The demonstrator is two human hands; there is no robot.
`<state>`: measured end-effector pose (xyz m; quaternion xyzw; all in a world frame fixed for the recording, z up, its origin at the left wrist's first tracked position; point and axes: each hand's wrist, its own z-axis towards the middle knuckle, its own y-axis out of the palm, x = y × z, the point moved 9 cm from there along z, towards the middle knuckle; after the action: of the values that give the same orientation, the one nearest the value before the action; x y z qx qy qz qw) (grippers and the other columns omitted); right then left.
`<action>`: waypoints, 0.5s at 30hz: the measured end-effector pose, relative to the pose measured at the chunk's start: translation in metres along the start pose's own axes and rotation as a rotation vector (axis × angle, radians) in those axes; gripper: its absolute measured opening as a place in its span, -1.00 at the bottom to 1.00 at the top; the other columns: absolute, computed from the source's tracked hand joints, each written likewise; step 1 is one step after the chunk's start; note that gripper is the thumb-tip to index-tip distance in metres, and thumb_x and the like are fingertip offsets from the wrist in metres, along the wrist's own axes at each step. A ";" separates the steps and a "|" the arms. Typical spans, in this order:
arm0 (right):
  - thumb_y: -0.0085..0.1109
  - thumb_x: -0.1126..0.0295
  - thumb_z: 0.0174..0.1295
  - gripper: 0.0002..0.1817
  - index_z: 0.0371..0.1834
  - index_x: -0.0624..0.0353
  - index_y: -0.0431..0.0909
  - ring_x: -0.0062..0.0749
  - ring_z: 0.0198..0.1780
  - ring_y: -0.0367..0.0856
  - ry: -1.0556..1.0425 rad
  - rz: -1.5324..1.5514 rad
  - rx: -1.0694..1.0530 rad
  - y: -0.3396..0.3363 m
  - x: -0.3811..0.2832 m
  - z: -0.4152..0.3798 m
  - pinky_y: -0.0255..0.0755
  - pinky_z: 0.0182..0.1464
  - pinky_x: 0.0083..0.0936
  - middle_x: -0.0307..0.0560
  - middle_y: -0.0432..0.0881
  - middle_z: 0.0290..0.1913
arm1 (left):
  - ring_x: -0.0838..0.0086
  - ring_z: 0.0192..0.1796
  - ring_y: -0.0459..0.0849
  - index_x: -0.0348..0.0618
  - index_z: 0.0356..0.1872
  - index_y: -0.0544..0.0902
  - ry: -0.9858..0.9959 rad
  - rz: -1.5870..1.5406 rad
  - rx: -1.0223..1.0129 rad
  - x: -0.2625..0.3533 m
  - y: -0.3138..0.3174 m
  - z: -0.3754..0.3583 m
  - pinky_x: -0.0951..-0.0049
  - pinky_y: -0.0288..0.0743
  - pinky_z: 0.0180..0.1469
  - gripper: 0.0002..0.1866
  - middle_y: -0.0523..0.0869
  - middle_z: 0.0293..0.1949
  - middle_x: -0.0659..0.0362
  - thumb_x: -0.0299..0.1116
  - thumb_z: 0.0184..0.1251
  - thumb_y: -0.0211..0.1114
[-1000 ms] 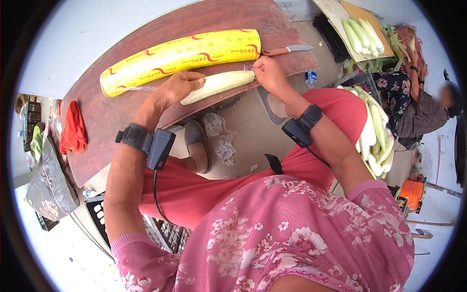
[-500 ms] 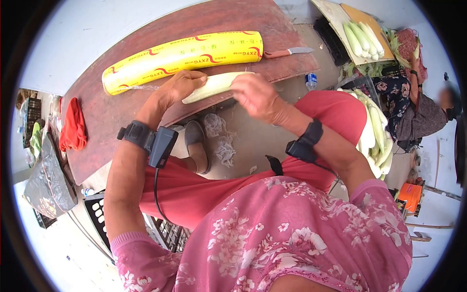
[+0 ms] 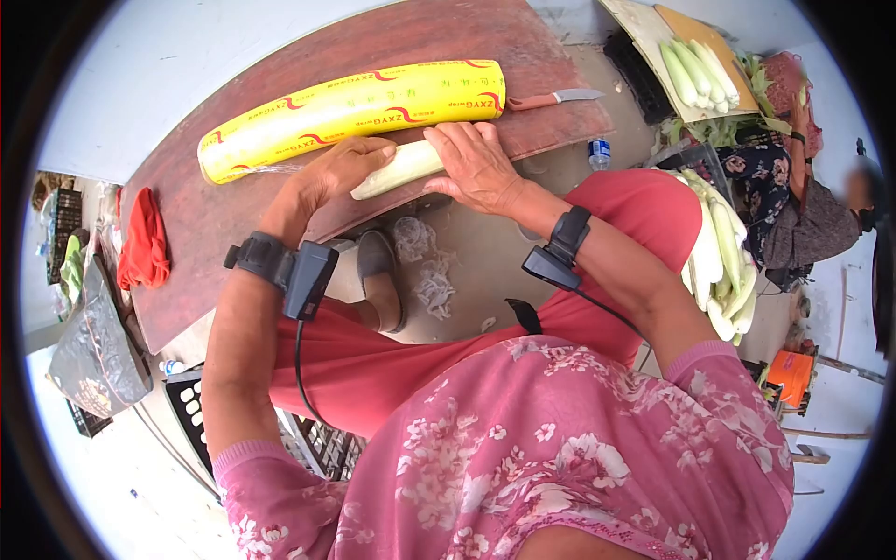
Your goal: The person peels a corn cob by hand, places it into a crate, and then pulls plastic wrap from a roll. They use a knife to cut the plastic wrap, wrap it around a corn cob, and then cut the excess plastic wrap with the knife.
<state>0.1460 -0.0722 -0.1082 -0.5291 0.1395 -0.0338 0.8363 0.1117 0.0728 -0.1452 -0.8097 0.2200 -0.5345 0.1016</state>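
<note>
A pale, husked ear of corn (image 3: 401,170) lies along the front edge of the red-brown table. My left hand (image 3: 350,168) is closed round its left end, thumb on top. Over the right end lies my right hand (image 3: 474,168), its fingers curled across the corn and hiding that end. Just behind both hands rests a large yellow roll of plastic wrap (image 3: 355,117); a thin clear strip of film (image 3: 271,169) runs from its left end toward my left hand. A knife with a reddish handle (image 3: 555,99) sits right of the roll.
Several ears of corn (image 3: 719,247) are heaped in a bag by my right knee. More ears (image 3: 698,77) lie on a board at the back right, near a co-worker (image 3: 807,219). A red cloth (image 3: 143,241) hangs at the table's left. Film scraps (image 3: 434,287) litter the floor.
My right hand, blurred and raised at the corn's right tip before, has come down over the ear and further along it to the left. My left hand stays in place.
</note>
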 end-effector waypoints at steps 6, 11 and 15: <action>0.42 0.12 0.03 -0.29 0.21 0.20 0.36 -0.26 0.08 0.41 0.045 -0.028 -0.071 0.009 0.004 0.008 0.16 0.11 -0.20 -0.10 0.44 0.04 | 0.45 0.03 0.64 -0.27 0.14 0.62 0.010 -0.076 0.233 -0.015 -0.031 -0.019 0.46 0.47 0.13 -0.65 0.73 -0.01 0.08 -0.30 0.47 0.15; 0.41 0.16 0.05 -0.30 0.23 0.20 0.35 -0.25 0.09 0.42 0.072 -0.013 -0.116 0.010 0.009 0.009 0.15 0.11 -0.20 -0.09 0.45 0.06 | 0.22 -0.16 0.72 -0.25 -0.09 0.70 -0.054 0.343 0.365 -0.028 -0.072 -0.041 0.35 0.56 -0.04 -0.74 0.75 -0.23 -0.01 -0.51 0.21 0.20; 0.40 0.17 0.06 -0.31 0.24 0.20 0.35 -0.25 0.08 0.42 0.061 -0.026 -0.099 0.009 0.009 0.008 0.15 0.11 -0.20 -0.10 0.45 0.06 | 0.03 -0.16 0.68 -0.26 -0.11 0.67 0.101 0.537 0.701 0.021 -0.079 -0.065 0.20 0.56 -0.07 -0.78 0.70 -0.24 -0.06 -0.50 0.24 0.20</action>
<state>0.1558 -0.0627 -0.1144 -0.5705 0.1594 -0.0536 0.8039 0.0789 0.1369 -0.0696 -0.6135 0.2327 -0.5701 0.4945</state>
